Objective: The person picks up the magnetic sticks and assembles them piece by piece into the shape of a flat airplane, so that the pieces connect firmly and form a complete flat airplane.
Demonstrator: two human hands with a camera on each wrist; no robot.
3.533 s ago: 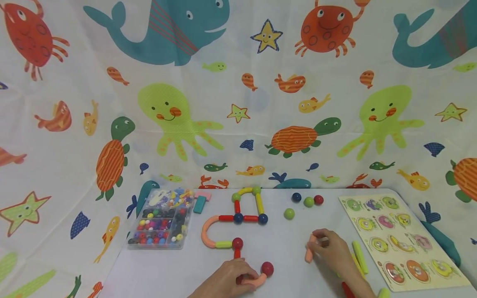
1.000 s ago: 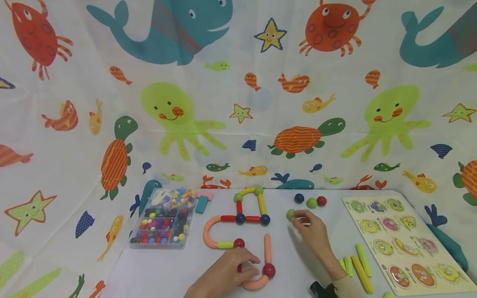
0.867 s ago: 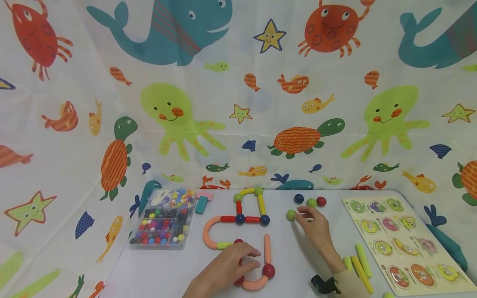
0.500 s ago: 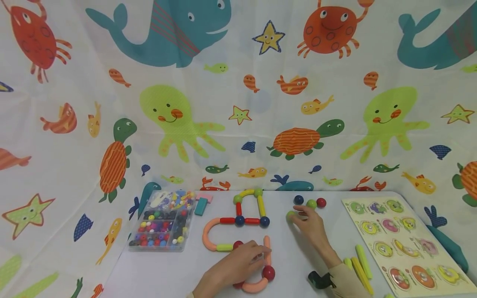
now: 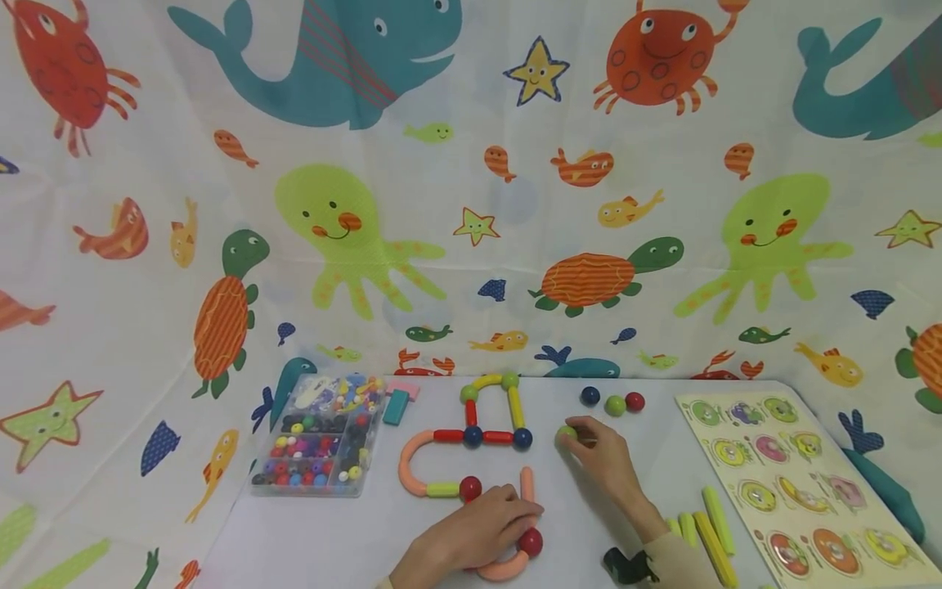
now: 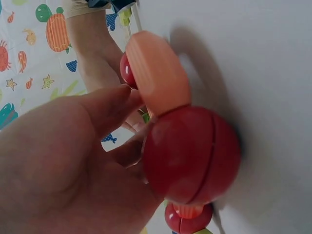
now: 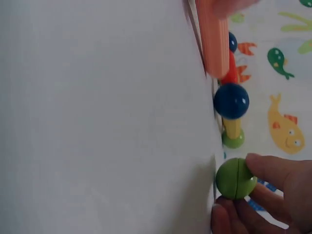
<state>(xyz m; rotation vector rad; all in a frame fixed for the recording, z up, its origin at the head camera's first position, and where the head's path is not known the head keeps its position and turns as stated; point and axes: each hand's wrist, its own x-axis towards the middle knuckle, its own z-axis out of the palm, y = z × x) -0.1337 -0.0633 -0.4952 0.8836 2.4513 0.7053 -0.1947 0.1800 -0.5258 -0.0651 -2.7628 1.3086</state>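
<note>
My left hand (image 5: 482,528) reaches over a chain of toy rods and balls, its fingertips gripping the straight salmon rod (image 5: 527,484) just above a red ball (image 5: 530,541). A curved salmon rod (image 5: 504,568) leads from that ball back under the hand. Close up in the left wrist view, another red ball (image 6: 190,156) sits beside the palm. My right hand (image 5: 599,458) pinches a green ball (image 7: 236,178) between thumb and fingers, right of the straight rod's far end. Farther back, more rods and balls, including a navy ball (image 5: 522,438), form a joined shape.
Navy, green and red (image 5: 634,402) balls lie at the back. Yellow and lime rods (image 5: 712,536) lie beside a fruit puzzle board (image 5: 802,483) on the right. A divided bead box (image 5: 320,438) and a teal block (image 5: 396,406) are at the left. A sea-animal curtain stands behind.
The straight salmon rod now stands on the red ball. My right hand has gone from that rod to the green ball and shifted it slightly left. My left hand has moved onto the rod.
</note>
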